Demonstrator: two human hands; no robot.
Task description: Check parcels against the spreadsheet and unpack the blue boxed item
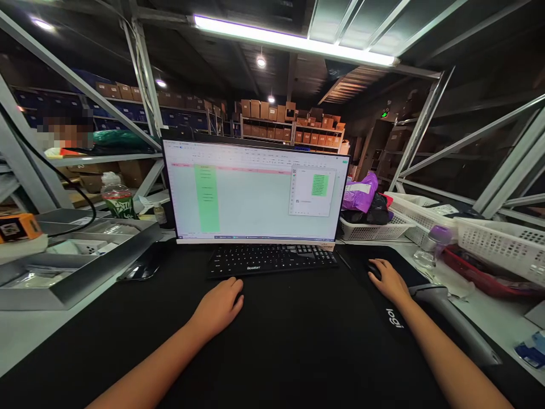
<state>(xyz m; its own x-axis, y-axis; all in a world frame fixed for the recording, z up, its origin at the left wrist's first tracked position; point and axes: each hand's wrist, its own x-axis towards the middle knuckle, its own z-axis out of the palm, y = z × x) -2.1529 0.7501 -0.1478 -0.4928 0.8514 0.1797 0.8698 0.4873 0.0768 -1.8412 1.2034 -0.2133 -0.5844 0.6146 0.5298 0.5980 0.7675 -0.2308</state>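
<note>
The right hand (pixel 387 282) sits on the black mouse (pixel 373 268) at the middle right, fingers wrapped over it. The left hand (pixel 219 305) rests on the black mat (pixel 298 341) below the keyboard (pixel 272 258), fingers curled, holding nothing.

Dim warehouse lit by an overhead tube light (pixel 293 41) and glaring monitor (pixel 255 190); edges bend with wide-angle distortion.

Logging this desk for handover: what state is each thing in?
monitor, on, showing a spreadsheet.
keyboard, flat, untouched.
mouse, covered by the right hand.
left hand, loosely curled, resting on the black mat.
bottle, upright.
white basket, holds a purple bag.
ceiling light, lit.
</note>
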